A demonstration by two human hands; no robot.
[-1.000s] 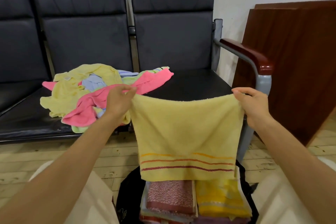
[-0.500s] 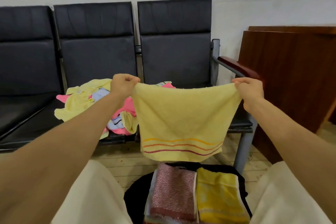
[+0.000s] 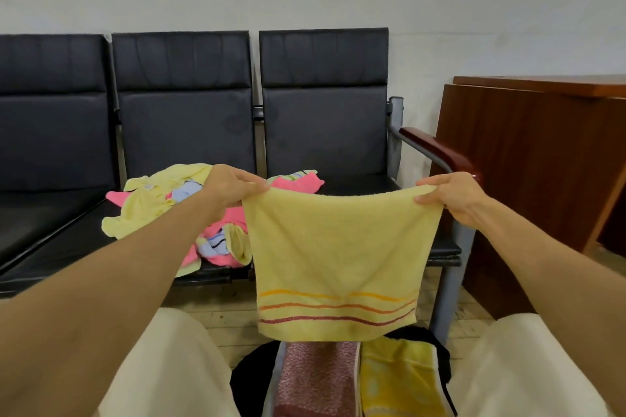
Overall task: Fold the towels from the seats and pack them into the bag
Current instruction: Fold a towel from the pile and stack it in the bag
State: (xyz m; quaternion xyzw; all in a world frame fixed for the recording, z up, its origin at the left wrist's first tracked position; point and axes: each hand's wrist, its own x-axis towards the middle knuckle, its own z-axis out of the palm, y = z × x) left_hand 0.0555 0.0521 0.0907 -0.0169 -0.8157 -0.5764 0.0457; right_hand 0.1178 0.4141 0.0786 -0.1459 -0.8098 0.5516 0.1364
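Since the frame a second ago, both hands have risen and the view has tilted up: more wall shows above the seat backs, and the hanging towel's lower edge now clears more of the bag's contents.

Left hand (image 3: 230, 184) pinches the upper left corner of the yellow towel (image 3: 338, 257), fingers curled over the edge. Right hand (image 3: 454, 198) pinches the upper right corner likewise, thumb on the near face. Towel hangs flat between them, top edge sagging slightly, with three stripes (yellow, orange, red) near the bottom hem.

Directly below the towel sits the black bag (image 3: 250, 379), open on the floor between the person's knees. Inside it lie a folded reddish-pink towel (image 3: 315, 379) and a folded bright yellow towel (image 3: 396, 379), side by side and touching. The hanging towel covers the rear of the bag opening.

Behind the left forearm, a loose pile of unfolded towels (image 3: 145, 210), pale yellow, pink and light blue, rests on the middle seat of the black bench (image 3: 183, 118) and spills toward the right seat. The forearm and hanging towel obscure part of this pile.

Right of the bench: a grey metal frame with a wooden armrest (image 3: 437, 149), then a brown wooden cabinet (image 3: 535, 162) against the wall.
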